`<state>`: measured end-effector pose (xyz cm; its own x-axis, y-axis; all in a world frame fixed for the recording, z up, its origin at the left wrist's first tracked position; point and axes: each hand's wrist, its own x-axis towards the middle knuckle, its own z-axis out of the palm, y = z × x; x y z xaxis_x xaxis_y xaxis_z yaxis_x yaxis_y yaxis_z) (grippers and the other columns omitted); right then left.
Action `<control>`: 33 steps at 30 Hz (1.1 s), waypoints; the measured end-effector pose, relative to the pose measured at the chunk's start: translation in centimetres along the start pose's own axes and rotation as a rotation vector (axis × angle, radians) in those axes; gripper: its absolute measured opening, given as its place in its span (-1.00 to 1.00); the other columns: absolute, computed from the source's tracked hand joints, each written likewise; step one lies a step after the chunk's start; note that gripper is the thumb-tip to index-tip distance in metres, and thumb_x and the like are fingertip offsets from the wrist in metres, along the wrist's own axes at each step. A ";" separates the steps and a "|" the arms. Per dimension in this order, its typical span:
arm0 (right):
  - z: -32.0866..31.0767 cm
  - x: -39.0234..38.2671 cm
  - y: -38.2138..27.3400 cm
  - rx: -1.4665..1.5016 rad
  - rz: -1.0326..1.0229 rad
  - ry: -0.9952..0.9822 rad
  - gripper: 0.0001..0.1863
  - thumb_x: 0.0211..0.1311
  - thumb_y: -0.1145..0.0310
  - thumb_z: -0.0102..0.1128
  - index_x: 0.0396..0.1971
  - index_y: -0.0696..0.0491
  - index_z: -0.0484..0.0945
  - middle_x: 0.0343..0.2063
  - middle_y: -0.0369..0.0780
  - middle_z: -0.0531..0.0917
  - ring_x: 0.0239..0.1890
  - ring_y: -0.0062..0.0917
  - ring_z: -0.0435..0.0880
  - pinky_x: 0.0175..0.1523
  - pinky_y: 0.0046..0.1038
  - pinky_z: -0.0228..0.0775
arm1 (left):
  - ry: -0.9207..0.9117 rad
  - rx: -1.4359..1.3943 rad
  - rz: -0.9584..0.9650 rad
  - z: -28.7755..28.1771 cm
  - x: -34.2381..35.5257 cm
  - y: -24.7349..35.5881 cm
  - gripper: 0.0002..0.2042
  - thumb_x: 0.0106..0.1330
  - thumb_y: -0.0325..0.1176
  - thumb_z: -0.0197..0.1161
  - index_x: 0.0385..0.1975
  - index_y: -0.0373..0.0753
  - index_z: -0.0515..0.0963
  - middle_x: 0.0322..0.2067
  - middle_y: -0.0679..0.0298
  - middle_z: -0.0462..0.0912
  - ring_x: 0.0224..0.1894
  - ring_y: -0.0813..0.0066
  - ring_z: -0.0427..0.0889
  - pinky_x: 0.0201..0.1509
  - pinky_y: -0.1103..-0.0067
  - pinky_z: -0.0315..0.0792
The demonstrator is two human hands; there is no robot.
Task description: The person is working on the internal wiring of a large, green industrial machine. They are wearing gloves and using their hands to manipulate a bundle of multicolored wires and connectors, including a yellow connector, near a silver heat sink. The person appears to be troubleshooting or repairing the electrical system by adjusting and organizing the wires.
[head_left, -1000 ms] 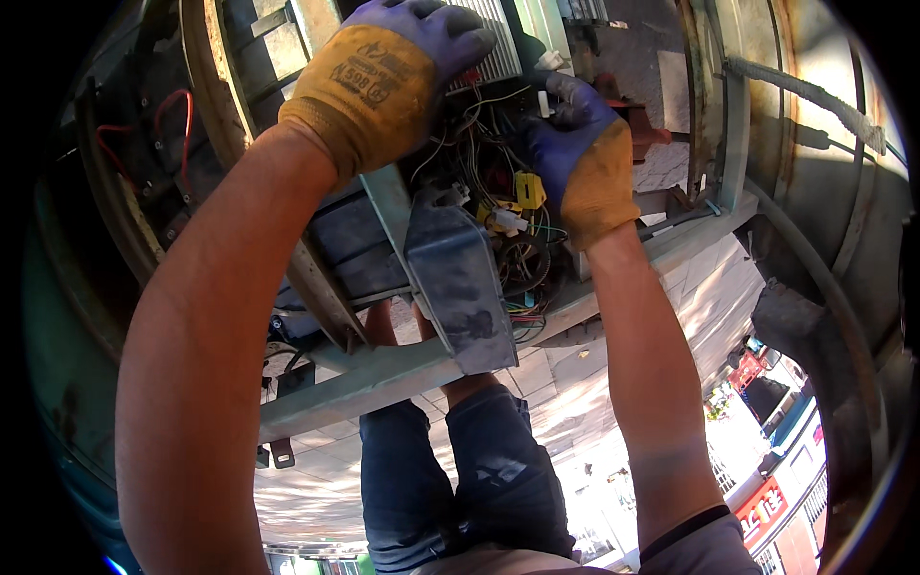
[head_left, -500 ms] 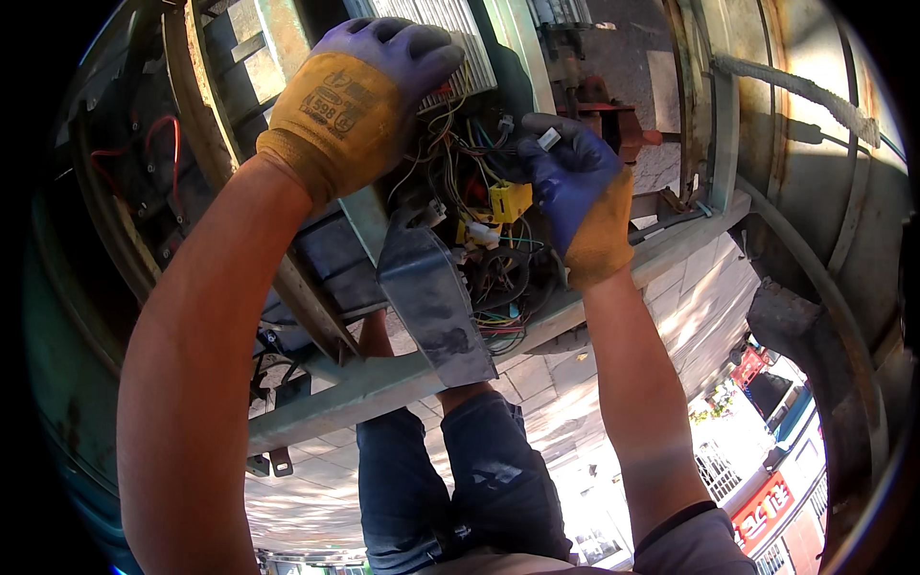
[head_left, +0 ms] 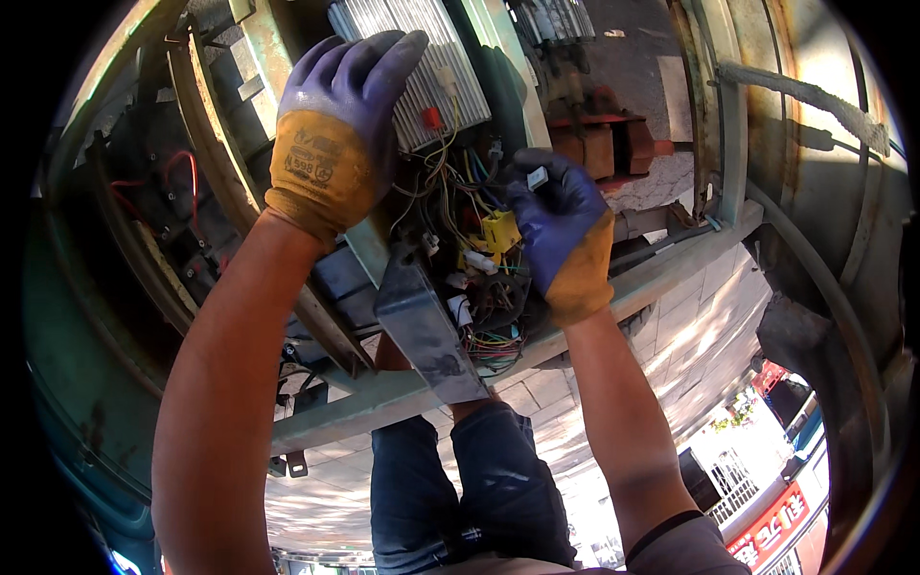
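Observation:
My left hand (head_left: 337, 129), in a purple-coated orange glove, is over the left side of a finned silver metal box (head_left: 412, 29). Its fingers stretch out and hold nothing visible. Beside them on the fins lie a small white plug connector (head_left: 447, 80) on a thin wire and a red connector (head_left: 432, 118). My right hand (head_left: 565, 230), gloved alike, is closed with a small white wire connector (head_left: 538, 178) between thumb and fingers. Left of it runs a tangle of wires (head_left: 450, 171), with a yellow connector block (head_left: 499, 232) and another white connector (head_left: 479, 262) lower down.
A green metal frame rail (head_left: 355, 407) crosses below the wiring, with a bent dark metal plate (head_left: 426, 326) in front. Red wires (head_left: 182, 168) lie among dark cases at the left. A red metal part (head_left: 623, 144) sits at the right. Paving (head_left: 661, 335) shows below the frame.
My left hand has drawn back to the left and its fingers have straightened, uncovering the red and white connectors. My right hand has shifted slightly down and left, still with its white connector.

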<state>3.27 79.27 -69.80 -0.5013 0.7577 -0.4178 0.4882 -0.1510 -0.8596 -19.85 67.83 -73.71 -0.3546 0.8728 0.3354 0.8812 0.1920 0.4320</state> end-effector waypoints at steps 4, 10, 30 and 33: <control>0.4 -0.4 -1.2 -0.203 -0.098 -0.023 -0.54 0.35 0.62 0.40 0.24 0.13 0.64 -0.09 -0.21 0.82 -0.10 -0.50 0.81 0.07 -0.44 0.63 | 0.113 0.058 -0.117 0.4 -0.4 -0.5 -0.41 0.35 -0.48 0.20 0.44 -0.03 0.51 0.26 0.07 0.66 0.30 -0.17 0.59 0.46 0.01 0.42; 2.0 -1.2 -3.9 -0.490 -0.277 -0.149 -0.19 0.34 0.65 0.40 0.58 0.14 0.32 0.10 -0.04 0.78 0.03 -0.45 0.83 0.09 -0.45 0.67 | 0.102 0.036 -0.121 0.4 -0.4 -0.5 -0.49 0.41 -0.43 0.16 0.38 -0.04 0.56 0.23 0.08 0.68 0.28 -0.12 0.61 0.49 0.00 0.40; 4.6 1.0 -4.7 -0.782 -0.041 -0.422 0.03 0.36 0.30 0.43 0.67 0.19 -0.01 0.13 0.17 0.74 0.15 0.08 0.76 0.21 -0.10 0.61 | 0.057 -0.030 -0.212 0.4 -0.7 -0.5 -0.44 0.24 -0.50 0.27 0.31 -0.03 0.61 0.15 0.16 0.75 0.19 -0.02 0.70 0.57 0.02 0.38; 4.7 0.3 -4.5 -0.637 -0.073 -0.368 -0.02 0.35 0.34 0.41 0.65 0.20 0.05 0.12 0.17 0.74 0.16 0.09 0.75 0.23 -0.10 0.60 | 0.052 0.004 -0.218 0.6 -0.7 -0.3 -0.41 0.21 -0.51 0.29 0.32 0.00 0.61 0.18 0.20 0.74 0.20 0.00 0.70 0.60 0.04 0.37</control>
<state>-2.44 77.17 -67.39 -0.7006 0.4730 -0.5342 0.7087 0.3742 -0.5981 -19.67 67.47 -74.53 -0.5523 0.7861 0.2776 0.7833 0.3755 0.4954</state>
